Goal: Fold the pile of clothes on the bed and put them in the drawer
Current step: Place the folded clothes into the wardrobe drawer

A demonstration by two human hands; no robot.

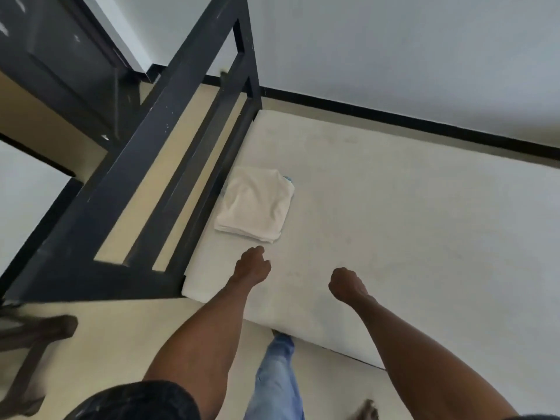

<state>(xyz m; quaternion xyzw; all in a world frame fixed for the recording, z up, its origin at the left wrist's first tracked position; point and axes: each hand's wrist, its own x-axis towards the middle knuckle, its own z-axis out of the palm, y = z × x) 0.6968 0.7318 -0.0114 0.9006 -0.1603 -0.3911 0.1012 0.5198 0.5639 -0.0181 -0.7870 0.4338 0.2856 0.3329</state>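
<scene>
Head | both hands (pixel 253 265) fisted, empty, over bed (pixel 394 222)

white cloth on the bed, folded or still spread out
Folded. The white cloth lies as a compact rectangle with stacked layers showing at its near edge, on the mattress beside the bed frame.

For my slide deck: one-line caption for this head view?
Both empty hands, left and right, hover curled over the mattress near a folded white cloth.
</scene>
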